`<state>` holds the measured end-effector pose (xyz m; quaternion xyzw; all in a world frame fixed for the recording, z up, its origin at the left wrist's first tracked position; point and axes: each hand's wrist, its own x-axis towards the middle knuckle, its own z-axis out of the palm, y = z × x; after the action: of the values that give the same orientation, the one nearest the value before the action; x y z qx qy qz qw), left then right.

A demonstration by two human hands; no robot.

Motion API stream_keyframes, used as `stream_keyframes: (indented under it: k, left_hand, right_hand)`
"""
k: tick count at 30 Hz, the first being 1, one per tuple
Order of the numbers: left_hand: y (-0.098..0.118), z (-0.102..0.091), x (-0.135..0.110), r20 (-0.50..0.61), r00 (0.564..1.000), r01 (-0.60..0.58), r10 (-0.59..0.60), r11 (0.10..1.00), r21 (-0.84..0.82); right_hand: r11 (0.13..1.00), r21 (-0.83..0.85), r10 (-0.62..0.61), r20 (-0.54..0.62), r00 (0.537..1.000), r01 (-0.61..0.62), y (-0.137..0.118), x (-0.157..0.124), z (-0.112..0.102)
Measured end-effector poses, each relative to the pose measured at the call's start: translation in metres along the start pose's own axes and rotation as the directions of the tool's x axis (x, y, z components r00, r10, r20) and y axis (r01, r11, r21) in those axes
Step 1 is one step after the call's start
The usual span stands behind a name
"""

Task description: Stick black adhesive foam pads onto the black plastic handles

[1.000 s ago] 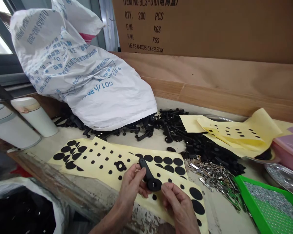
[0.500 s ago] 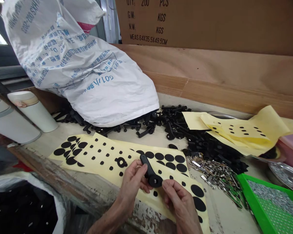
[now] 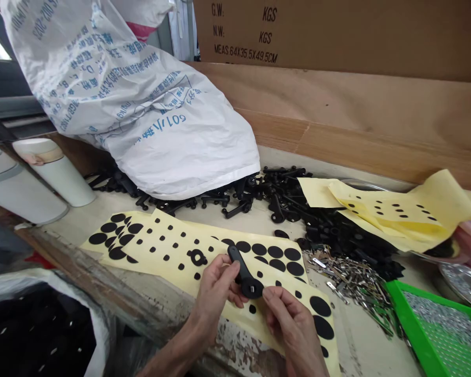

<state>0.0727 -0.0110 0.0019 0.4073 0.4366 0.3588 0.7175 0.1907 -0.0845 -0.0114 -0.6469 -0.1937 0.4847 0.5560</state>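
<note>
A worn, pale workbench crosses the frame, and at lower centre, above it, is a black lever held between the thumb and fingers of the left hand. The right hand has thumb and forefinger drawn narrow at the lever's round end; whether they grip it I cannot tell. A metal bit shows in that end, so this piece looks partly made up. Beneath lie yellow sheets with many black discs left on them. Plenty remains loose: black parts heaped mid-frame and metal strips at right, beside a green tray. At lower left an open bag holds black pieces; a printed white sack slumps upper left, a cardboard box stands upper right
</note>
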Motion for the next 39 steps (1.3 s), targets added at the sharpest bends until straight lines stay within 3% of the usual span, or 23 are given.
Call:
stream_keyframes:
  k: [22, 39]
  left_hand:
    - [-0.0014, -0.0007, 0.0017, -0.017, 1.0, 0.002, -0.002, 1.0, -0.015]
    - [-0.002, 0.0022, -0.0027, -0.039, 0.998, -0.058, 0.058, 0.998, 0.009]
  right_hand:
    - [0.998, -0.061, -0.006, -0.022, 1.0, 0.005, -0.0001, 0.0, 0.0019]
    - [0.989, -0.117, -0.091, -0.036, 0.995, 0.086, 0.0013, -0.0032, 0.0059]
